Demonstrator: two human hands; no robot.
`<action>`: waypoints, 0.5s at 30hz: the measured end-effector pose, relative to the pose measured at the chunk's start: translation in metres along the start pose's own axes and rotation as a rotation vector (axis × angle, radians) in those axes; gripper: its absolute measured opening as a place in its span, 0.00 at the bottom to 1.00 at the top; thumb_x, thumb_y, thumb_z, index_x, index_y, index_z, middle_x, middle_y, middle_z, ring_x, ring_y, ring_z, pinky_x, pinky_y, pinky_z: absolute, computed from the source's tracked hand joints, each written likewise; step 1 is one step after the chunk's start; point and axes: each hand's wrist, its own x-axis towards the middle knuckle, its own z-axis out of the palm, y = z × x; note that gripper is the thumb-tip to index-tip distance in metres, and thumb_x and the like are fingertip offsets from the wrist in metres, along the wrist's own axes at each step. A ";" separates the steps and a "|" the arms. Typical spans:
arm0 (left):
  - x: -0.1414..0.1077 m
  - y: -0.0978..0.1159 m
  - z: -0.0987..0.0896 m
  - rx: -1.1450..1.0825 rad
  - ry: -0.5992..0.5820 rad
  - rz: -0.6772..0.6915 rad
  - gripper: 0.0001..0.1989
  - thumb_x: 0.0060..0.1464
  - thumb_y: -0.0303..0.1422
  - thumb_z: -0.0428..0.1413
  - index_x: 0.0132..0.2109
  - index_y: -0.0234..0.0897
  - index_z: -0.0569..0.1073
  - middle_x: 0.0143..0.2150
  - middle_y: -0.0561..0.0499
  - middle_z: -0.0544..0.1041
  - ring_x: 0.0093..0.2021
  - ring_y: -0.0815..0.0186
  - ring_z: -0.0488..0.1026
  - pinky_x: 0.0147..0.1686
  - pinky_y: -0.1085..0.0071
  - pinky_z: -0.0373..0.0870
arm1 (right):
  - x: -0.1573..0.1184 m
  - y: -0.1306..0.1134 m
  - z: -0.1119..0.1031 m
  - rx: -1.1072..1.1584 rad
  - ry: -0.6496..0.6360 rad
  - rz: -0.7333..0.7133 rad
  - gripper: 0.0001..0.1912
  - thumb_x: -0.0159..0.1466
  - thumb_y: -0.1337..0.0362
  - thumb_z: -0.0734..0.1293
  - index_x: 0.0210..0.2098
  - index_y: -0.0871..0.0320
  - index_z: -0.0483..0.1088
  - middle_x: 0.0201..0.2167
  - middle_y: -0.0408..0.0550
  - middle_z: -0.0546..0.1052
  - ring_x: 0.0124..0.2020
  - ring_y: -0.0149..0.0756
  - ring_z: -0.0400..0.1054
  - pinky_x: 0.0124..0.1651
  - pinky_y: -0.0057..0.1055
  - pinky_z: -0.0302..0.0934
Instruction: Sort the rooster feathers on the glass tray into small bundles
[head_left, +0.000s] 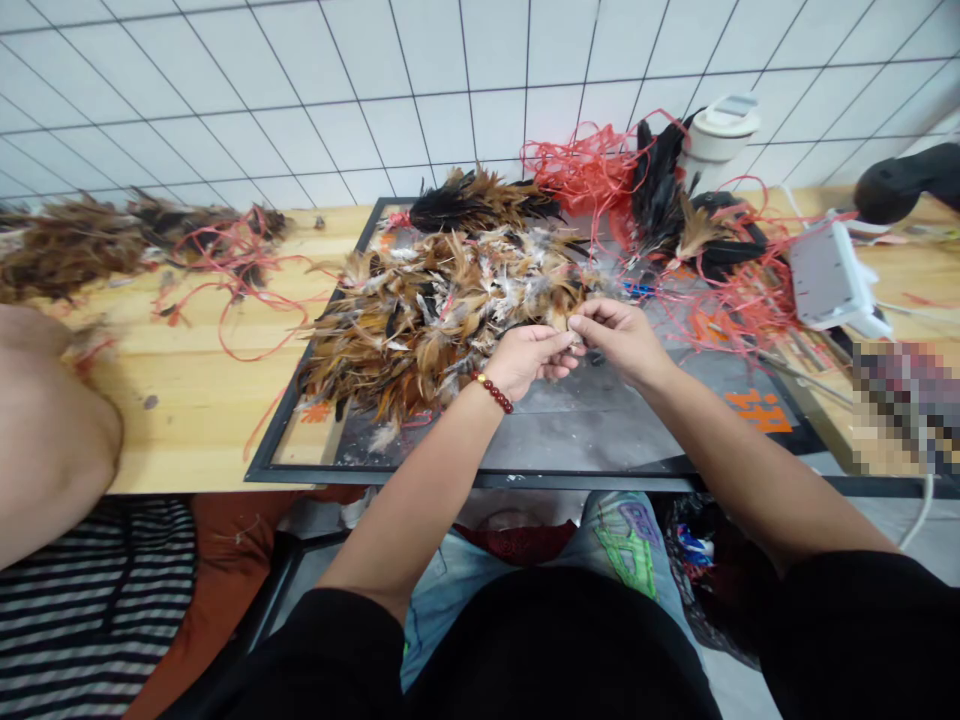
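My left hand (531, 360), with a beaded bracelet (495, 393) at its wrist, has thumb and fingers pinched at the right end of a broad feather pile. My right hand (621, 338) meets it there, its thumb and forefinger also pressed together. Between the fingertips shows a small pale tan feather (564, 322); its lower part is hidden by the fingers. The feather pile (427, 320), brown, golden and grey-white, spreads to the left of both hands on a dark framed board (600, 440). Behind it lies a bundle of black and brown feathers (480, 200) bound with pink string.
Tangled pink plastic string (585, 165) lies at the back, beside black feathers (660, 185) and a white lidded cup (720, 135). A white device (836, 275) with a cable stands right. More feathers (75, 245) lie left, near another person's arm (52, 430). A tiled wall (450, 90) closes the back.
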 end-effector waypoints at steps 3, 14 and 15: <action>0.001 0.000 0.000 -0.023 0.004 -0.002 0.08 0.54 0.29 0.64 0.31 0.28 0.76 0.28 0.48 0.79 0.24 0.74 0.73 0.26 0.78 0.69 | 0.001 0.001 -0.001 -0.054 0.021 -0.044 0.22 0.51 0.46 0.76 0.29 0.57 0.71 0.23 0.40 0.70 0.24 0.27 0.60 0.28 0.28 0.58; 0.004 0.002 -0.003 -0.185 0.146 0.110 0.04 0.55 0.27 0.63 0.33 0.30 0.76 0.25 0.53 0.75 0.25 0.75 0.71 0.28 0.77 0.67 | -0.007 0.000 0.000 -0.354 -0.008 -0.234 0.18 0.56 0.48 0.74 0.32 0.56 0.73 0.27 0.44 0.73 0.27 0.30 0.61 0.31 0.30 0.57; 0.004 0.002 -0.003 -0.179 0.138 0.109 0.04 0.54 0.27 0.63 0.33 0.30 0.76 0.26 0.52 0.75 0.25 0.75 0.72 0.28 0.77 0.67 | -0.007 0.000 0.000 -0.362 0.008 -0.251 0.17 0.58 0.48 0.73 0.30 0.56 0.73 0.27 0.44 0.73 0.28 0.31 0.62 0.32 0.31 0.58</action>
